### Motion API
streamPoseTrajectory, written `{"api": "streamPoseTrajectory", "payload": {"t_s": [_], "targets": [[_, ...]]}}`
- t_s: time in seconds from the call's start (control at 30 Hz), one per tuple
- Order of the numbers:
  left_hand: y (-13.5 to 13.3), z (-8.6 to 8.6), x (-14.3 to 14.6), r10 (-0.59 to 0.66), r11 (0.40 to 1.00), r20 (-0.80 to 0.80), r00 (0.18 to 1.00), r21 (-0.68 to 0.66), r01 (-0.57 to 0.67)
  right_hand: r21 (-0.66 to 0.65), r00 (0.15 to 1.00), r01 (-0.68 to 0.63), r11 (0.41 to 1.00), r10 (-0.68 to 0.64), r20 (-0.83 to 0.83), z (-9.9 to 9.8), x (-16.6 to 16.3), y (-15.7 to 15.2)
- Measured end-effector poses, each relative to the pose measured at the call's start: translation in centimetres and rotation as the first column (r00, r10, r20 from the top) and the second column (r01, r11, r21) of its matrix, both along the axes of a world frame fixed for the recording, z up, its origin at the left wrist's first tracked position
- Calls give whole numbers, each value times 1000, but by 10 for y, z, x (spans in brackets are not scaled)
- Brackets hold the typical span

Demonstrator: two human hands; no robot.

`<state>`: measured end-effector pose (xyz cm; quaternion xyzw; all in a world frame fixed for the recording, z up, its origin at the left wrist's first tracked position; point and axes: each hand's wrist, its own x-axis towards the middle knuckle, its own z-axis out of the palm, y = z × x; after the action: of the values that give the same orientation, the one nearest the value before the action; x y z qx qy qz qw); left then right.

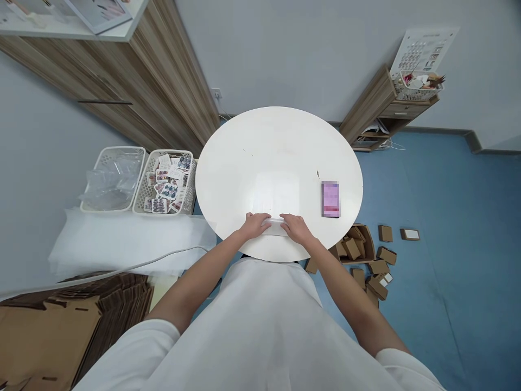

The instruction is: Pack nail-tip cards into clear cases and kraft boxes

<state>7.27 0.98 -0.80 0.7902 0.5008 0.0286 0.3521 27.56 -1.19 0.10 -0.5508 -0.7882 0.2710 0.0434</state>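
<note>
At the near edge of the round white table (280, 136), both hands grip a narrow white roll that looks like thin foam sheet (275, 227). My left hand (256, 225) is closed on the roll's left end. Opposite it, my right hand (297, 228) closes on the right end, thumbs and fingertips facing inward. The roll lies level, low over the tabletop; whether anything is inside it cannot be seen. To the right on the table lies a purple-pink rectangular item (330, 199), its surface blurred out.
Left of the table are a basket of printed cards (191, 201), a basket of clear plastic bags (140, 187) and stacked white foam sheets (134, 236). Flattened cardboard (49, 336) stands at lower left. Small brown boxes (378, 266) lie on the floor at right.
</note>
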Motion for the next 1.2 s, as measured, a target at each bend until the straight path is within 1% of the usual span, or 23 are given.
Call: {"api": "streamPoseTrajectory", "payload": {"t_s": [0.07,0.17,0.3,0.4,0.47,0.57,0.63,0.67,0.73,0.8,0.87,1.03,1.1,1.2], "targets": [[1,-3,1,54,998,-27,998,-36,-55,-39,997,69,997,-69,-17,-3,-3,3],[3,-5,3,114,990,-81,990,-71,-120,-90,988,154,984,-154,-2,-10,-7,7],[7,-8,7,139,987,-172,975,-60,-152,-87,976,213,973,-209,57,-23,-11,14],[9,-8,11,147,989,-237,960,18,-147,-34,967,240,970,-236,94,-31,-14,15],[8,-7,12,158,986,-253,954,99,-137,33,964,242,970,-245,103,-32,-16,14],[5,-1,11,188,961,-243,952,247,-127,167,952,265,950,-285,113,-26,-15,9],[2,5,8,169,937,-214,962,337,-90,249,949,259,933,-294,111,-18,-12,3],[0,8,6,131,929,-196,972,368,-51,275,958,228,934,-266,110,-14,-10,0],[-5,10,2,12,920,-171,985,388,56,284,985,92,955,-129,116,-8,-5,-8],[-10,9,-2,-103,918,-169,980,365,159,250,990,-69,966,36,136,-7,-1,-15],[-14,4,-5,-155,922,-174,972,327,205,202,979,-156,967,125,160,-10,1,-20],[-12,-7,-6,-161,957,-132,978,221,187,117,976,-163,980,143,166,-22,1,-19],[-10,-7,-5,-150,966,-117,982,195,171,107,977,-171,979,154,148,-22,0,-15],[-9,-3,-4,-150,969,-96,984,181,166,85,978,-182,980,171,123,-19,1,-11]]}}
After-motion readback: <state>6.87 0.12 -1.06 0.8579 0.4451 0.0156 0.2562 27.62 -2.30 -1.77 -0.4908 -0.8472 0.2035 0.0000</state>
